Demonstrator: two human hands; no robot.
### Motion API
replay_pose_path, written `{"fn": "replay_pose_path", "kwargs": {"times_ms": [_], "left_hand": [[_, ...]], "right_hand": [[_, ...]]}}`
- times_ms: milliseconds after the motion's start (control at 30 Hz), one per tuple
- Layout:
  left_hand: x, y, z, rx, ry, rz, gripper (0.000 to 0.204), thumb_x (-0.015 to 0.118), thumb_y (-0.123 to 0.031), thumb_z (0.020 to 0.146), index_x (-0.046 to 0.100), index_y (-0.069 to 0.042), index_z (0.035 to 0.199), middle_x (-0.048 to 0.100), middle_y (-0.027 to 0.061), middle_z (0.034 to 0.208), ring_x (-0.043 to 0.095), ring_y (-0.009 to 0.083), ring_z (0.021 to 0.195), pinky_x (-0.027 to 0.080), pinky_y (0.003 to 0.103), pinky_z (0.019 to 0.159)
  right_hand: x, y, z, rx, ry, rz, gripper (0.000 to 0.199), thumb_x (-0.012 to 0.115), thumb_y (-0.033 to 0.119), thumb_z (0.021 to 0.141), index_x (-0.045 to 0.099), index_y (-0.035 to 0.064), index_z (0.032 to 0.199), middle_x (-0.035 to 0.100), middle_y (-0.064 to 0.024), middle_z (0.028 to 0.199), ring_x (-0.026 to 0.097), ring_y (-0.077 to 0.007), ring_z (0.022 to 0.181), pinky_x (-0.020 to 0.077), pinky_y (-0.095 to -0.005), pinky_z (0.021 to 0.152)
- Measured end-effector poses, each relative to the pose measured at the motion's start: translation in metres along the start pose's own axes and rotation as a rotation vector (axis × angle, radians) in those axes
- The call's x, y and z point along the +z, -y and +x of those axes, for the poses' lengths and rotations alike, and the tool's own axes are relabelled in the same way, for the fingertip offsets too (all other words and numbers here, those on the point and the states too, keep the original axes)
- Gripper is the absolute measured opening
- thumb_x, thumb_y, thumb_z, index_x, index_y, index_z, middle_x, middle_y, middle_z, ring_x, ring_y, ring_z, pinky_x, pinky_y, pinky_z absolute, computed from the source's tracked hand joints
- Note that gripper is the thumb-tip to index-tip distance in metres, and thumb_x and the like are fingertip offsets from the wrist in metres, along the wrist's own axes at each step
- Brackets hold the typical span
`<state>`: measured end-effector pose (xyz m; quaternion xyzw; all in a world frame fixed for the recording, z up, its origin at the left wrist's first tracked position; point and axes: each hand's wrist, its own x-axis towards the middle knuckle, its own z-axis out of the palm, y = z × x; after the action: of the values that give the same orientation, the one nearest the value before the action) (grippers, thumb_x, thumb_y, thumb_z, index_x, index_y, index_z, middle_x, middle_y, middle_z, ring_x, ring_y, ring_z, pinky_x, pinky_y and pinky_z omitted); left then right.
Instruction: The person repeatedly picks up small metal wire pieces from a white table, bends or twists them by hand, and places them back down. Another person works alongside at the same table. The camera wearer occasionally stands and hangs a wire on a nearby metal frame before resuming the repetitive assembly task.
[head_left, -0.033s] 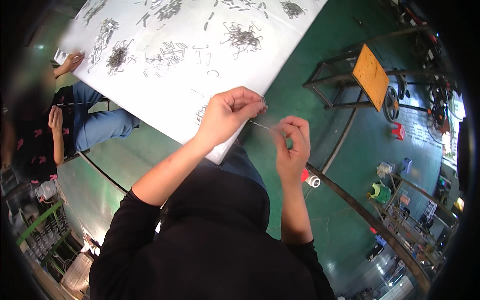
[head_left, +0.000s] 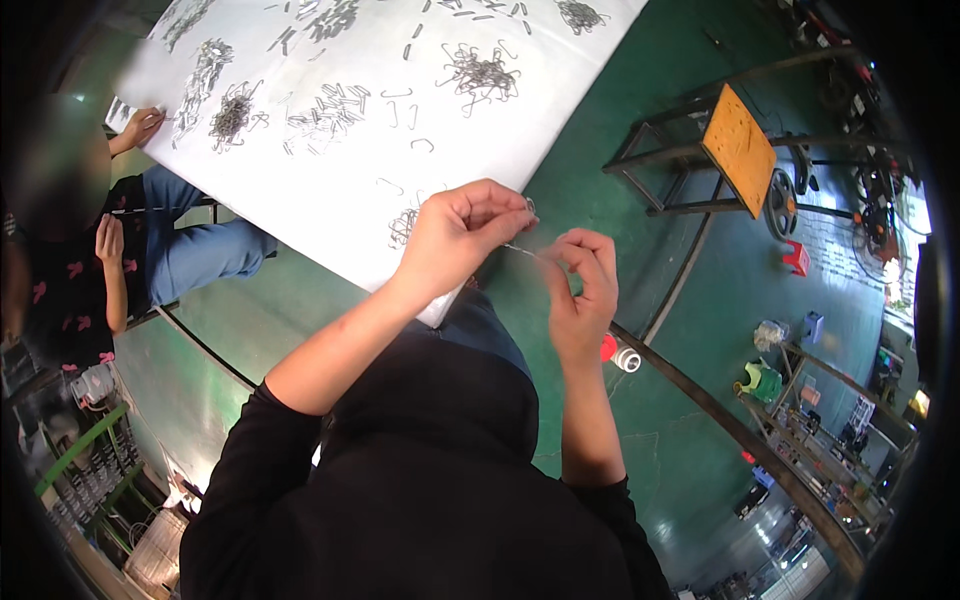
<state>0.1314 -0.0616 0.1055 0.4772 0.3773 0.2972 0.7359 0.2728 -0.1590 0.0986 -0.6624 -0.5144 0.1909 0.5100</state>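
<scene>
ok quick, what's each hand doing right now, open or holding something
Left hand: closed, pinching a small metal piece.
Right hand: curled at the end of a thin strand; too blurred to tell whether it grips.

silvery strand (head_left: 523,251), white table (head_left: 330,210), green floor (head_left: 670,440)

A plain black top (head_left: 420,500) lies at 6 o'clock, its left sleeve (head_left: 245,470) at 8 and right sleeve (head_left: 615,535) at 5, both ending near the elbows. Left hand (head_left: 460,230) and right hand (head_left: 585,290) are bare. Blue trousers (head_left: 488,330) show beyond the top, toward 12.
</scene>
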Motion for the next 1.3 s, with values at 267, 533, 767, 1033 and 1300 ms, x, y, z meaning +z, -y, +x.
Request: {"fn": "replay_pose_path", "kwargs": {"times_ms": [267,533,767,1033,1300], "left_hand": [[0.011,0.001,-0.008,0.075,-0.005,0.05,0.007,0.064,0.0,0.088,0.067,0.002,0.095,0.07,0.0086,0.096,0.066,0.0131,0.089,0.053,0.025,0.079],[-0.002,0.03,-0.01,0.578,-0.084,0.432,0.015,0.072,0.0,0.079,0.069,-0.005,0.092,0.062,0.0074,0.099,0.061,0.0178,0.095,0.05,0.031,0.081],[-0.018,0.081,-0.005,0.503,0.03,0.436,0.015,0.073,-0.003,0.078,0.068,-0.005,0.092,0.06,0.0072,0.096,0.058,0.0241,0.096,0.049,0.034,0.082],[-0.011,0.106,0.004,0.61,-0.101,0.555,0.018,0.074,-0.008,0.076,0.066,-0.009,0.092,0.06,0.0046,0.094,0.056,0.0259,0.094,0.046,0.037,0.081],[-0.016,0.104,-0.011,0.591,-0.081,0.498,0.014,0.073,-0.009,0.076,0.065,-0.008,0.088,0.059,0.0026,0.088,0.057,0.0249,0.09,0.046,0.038,0.078]], "right_hand": [[0.008,-0.004,0.004,-0.075,-0.015,-0.034,0.008,0.07,0.002,0.08,0.065,0.0026,0.086,0.056,-0.0088,0.094,0.058,-0.0215,0.081,0.046,-0.0312,0.069],[-0.004,-0.021,0.031,0.207,0.229,-0.013,0.011,0.068,0.003,0.081,0.067,0.0019,0.092,0.062,-0.0069,0.094,0.06,-0.0185,0.084,0.047,-0.031,0.072],[0.096,-0.063,0.123,0.126,0.491,-0.141,0.017,0.067,0.013,0.084,0.071,0.0024,0.096,0.07,-0.0075,0.087,0.063,-0.0151,0.076,0.0484,-0.0276,0.071],[0.227,-0.053,0.176,0.327,0.739,-0.88,0.026,0.069,0.033,0.083,0.071,0.0094,0.094,0.07,-0.0099,0.099,0.067,-0.0269,0.095,0.051,-0.0393,0.079],[0.187,-0.072,0.16,0.28,0.699,-0.687,0.022,0.065,0.03,0.087,0.07,0.0091,0.094,0.07,-0.0083,0.097,0.067,-0.026,0.094,0.0521,-0.0389,0.079]]}}
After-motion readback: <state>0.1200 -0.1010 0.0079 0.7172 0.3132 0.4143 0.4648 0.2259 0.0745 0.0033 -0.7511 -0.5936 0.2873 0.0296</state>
